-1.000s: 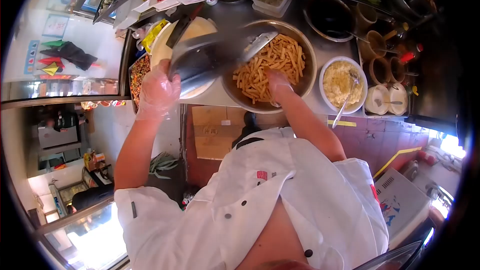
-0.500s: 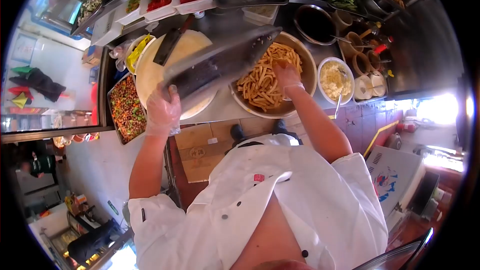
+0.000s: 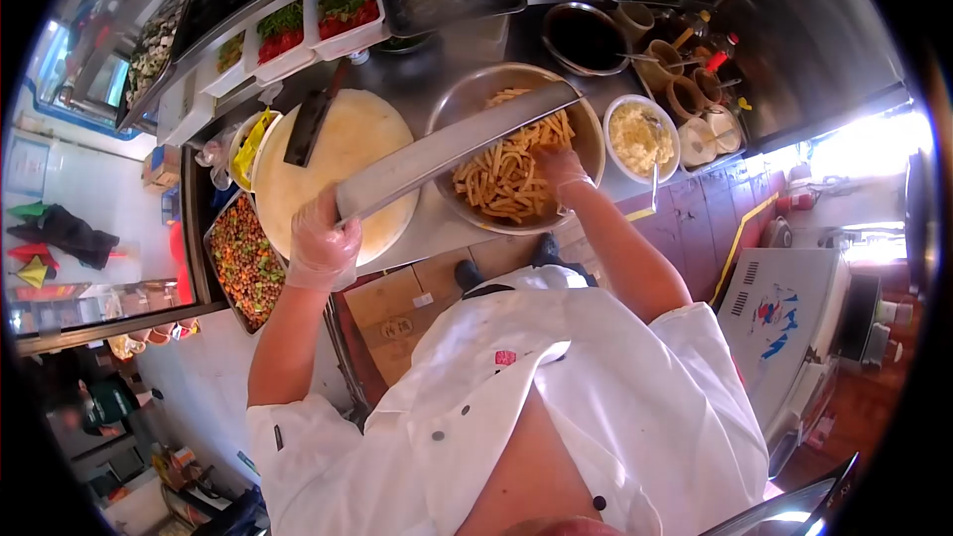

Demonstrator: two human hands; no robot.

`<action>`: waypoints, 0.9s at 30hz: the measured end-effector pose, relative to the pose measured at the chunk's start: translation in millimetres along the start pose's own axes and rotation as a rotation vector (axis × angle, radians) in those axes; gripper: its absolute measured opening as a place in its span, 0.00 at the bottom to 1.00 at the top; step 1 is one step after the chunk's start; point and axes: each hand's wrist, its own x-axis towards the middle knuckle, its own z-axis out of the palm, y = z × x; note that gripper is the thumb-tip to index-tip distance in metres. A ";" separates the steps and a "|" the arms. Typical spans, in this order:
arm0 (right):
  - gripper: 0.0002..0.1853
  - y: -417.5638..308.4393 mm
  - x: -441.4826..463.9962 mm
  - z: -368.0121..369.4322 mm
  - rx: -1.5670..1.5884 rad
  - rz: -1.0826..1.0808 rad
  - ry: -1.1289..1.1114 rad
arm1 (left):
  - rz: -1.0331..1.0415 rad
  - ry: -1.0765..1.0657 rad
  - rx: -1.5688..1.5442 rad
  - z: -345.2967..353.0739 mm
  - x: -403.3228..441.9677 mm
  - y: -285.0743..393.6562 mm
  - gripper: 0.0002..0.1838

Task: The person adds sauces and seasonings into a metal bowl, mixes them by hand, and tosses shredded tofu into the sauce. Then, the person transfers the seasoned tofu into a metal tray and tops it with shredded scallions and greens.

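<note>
My left hand [image 3: 326,241], in a clear plastic glove, is closed round the near end of a long metal tray [image 3: 452,151]. The tray is tilted, with its far end over a large steel bowl [image 3: 434,129]. Pale brown strips [image 3: 506,174], like cut fries or tofu, fill much of that bowl. My gloved right hand [image 3: 562,174] is down among the strips at the bowl's right side, with its fingers curled into them and the fingertips hidden. Beneath the tray and my left hand lies a round pale board [image 3: 342,134], with a dark-bladed cleaver [image 3: 310,129] on it.
A white bowl of minced garlic-like food [image 3: 635,134] with a spoon stands right of the steel bowl. Behind it are a pot of dark liquid [image 3: 586,40] and several sauce containers [image 3: 685,94]. A tray of diced mix [image 3: 248,258] sits at left; vegetable tubs [image 3: 342,20] line the back.
The tray has turned in my left hand, so its dark inner face no longer shows. My right hand has stayed among the strips, sunk slightly lower. The whole view has shifted a little.
</note>
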 end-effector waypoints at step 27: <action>0.26 66.3 28.2 15.0 0.218 0.140 -0.088 | -1.887 0.637 -0.948 133.7 -188.9 -68.1 0.15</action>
